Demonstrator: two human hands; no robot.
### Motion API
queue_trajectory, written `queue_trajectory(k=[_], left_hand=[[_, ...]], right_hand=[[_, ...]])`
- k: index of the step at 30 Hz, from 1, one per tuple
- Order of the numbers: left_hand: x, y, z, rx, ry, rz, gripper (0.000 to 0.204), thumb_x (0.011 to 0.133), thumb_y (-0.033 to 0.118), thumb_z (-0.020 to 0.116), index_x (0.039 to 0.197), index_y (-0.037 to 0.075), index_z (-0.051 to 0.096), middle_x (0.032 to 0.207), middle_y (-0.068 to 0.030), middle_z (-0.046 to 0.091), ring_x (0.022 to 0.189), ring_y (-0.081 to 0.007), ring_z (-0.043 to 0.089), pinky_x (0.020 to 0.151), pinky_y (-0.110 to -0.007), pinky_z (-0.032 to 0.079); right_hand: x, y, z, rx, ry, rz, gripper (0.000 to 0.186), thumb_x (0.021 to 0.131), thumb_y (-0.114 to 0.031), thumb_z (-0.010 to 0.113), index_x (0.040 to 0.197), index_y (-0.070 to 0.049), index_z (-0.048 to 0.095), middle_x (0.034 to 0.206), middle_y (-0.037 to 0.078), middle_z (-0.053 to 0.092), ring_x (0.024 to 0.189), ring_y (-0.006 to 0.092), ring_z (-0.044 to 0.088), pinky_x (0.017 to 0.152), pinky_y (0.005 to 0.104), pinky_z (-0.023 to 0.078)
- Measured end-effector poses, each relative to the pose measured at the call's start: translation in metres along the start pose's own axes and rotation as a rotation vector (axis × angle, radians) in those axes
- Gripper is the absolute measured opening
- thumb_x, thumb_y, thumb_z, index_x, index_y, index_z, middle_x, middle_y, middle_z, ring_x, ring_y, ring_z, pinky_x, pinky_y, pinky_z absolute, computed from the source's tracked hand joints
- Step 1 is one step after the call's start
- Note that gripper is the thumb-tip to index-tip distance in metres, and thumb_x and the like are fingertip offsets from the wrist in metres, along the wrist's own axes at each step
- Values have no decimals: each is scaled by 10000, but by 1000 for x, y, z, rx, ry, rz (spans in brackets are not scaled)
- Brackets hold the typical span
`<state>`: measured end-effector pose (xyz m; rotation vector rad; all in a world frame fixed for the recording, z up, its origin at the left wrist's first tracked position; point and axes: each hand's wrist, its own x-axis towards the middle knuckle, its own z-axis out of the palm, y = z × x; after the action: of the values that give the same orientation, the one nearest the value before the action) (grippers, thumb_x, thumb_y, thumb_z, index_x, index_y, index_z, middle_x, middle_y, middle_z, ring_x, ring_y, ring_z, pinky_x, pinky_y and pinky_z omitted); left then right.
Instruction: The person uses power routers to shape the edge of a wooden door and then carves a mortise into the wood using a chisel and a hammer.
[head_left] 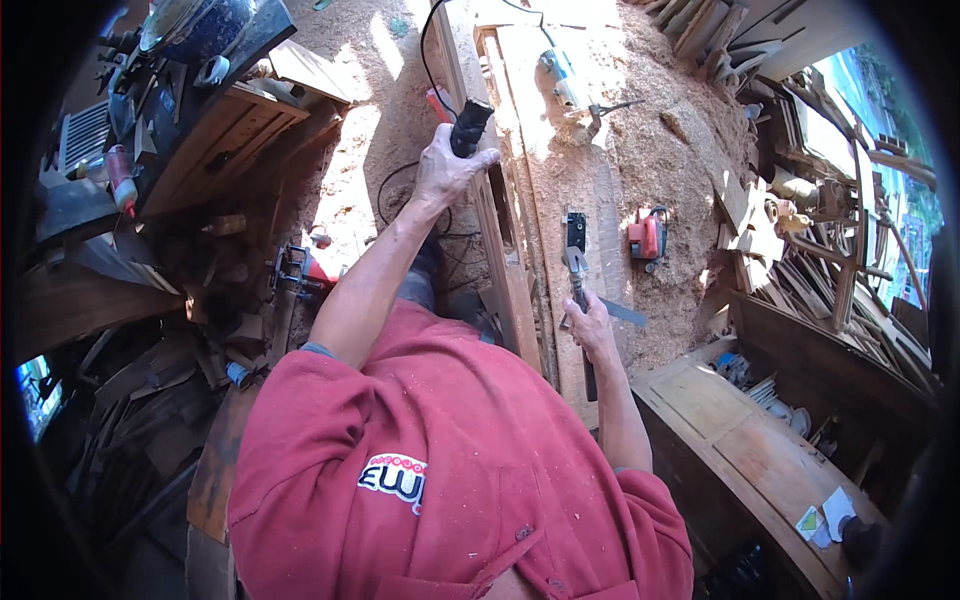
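Observation:
My left hand (pixel 443 176) is closed around a short, thick black object (pixel 472 125) over a long wooden beam; its kind is unclear. Beside that hand a small pink-red thing (pixel 437 106) shows in part. My right hand (pixel 594 329) grips a claw hammer (pixel 576 262) with a dark handle, over a long wooden board (pixel 562 190). The metal hammer head points away from me and overlaps a black plate with holes (pixel 575 226). A flat grey metal strip (pixel 627 314) sticks out to the right, beside my right hand.
Right of the hammer stands a red power tool (pixel 648 235). Farther off lies a teal and silver power tool (pixel 564 82), in sawdust (pixel 690 160). A wooden cabinet (pixel 735 420) fills the near right, scrap wood (pixel 800 260) beyond it. Another red tool (pixel 312 270) lies left.

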<state>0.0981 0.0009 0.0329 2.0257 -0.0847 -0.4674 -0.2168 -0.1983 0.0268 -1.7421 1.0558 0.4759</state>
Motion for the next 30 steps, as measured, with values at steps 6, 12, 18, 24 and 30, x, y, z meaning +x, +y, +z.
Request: queue_trajectory(k=[6, 12, 18, 24, 30], left_hand=[[13, 7, -25, 52, -282, 96, 614, 738, 427, 860, 1126, 43, 578, 959, -81, 641, 883, -205, 597, 855, -357, 474], [41, 29, -90, -543, -462, -192, 392, 915, 180, 643, 1270, 47, 544, 1021, -42, 607, 788, -160, 542, 749, -314, 471], [56, 90, -115, -998, -298, 52, 351, 946, 71, 647, 1271, 60, 516, 1080, -108, 623, 767, -215, 649, 630, -337, 543], [65, 109, -90, -1057, -257, 322, 173, 914, 84, 717, 1009, 78, 572, 816, -15, 593, 598, -101, 552, 499, -255, 442], [45, 131, -74, -1095, -196, 342, 179, 922, 121, 717, 1039, 79, 589, 844, 13, 570, 689, -76, 545, 570, -250, 447]], right_hand=[[18, -14, 14, -12, -12, -121, 261, 947, -234, 660, 1111, -48, 581, 645, -19, 508, 480, 79, 468, 421, 259, 379], [19, -52, 18, -62, 21, -32, 344, 942, -279, 660, 1175, -34, 598, 671, -10, 526, 527, 82, 487, 463, 266, 397], [23, -64, 23, 9, 110, -122, 333, 927, -267, 673, 1154, -29, 617, 697, -23, 510, 571, 80, 460, 515, 283, 396], [23, -77, 14, -149, 121, -189, 476, 917, -293, 668, 1277, 7, 589, 912, 136, 664, 833, 214, 621, 802, 367, 496], [7, -66, 15, -151, 134, -251, 441, 919, -267, 666, 1260, 5, 600, 937, 138, 667, 848, 223, 631, 814, 371, 498]])
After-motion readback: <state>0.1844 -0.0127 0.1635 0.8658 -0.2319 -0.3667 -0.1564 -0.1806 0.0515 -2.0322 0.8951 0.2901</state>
